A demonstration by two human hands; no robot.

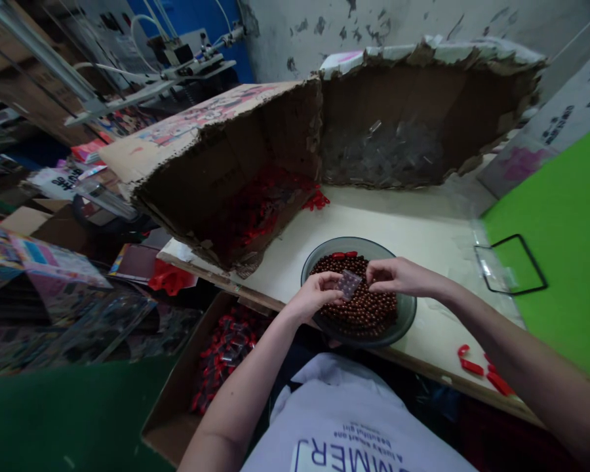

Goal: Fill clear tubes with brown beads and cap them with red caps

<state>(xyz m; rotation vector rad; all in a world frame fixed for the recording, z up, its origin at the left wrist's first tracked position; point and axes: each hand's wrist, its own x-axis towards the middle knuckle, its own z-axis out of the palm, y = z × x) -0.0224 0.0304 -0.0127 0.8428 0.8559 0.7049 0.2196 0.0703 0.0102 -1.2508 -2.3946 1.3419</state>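
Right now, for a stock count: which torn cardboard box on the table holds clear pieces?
The right torn cardboard box; the left torn cardboard box holds red pieces instead.

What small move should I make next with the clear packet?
Probably firm the pinch on the packet: it sits between the left hand and right hand, above the beads in the bowl, so a slip would drop it there.
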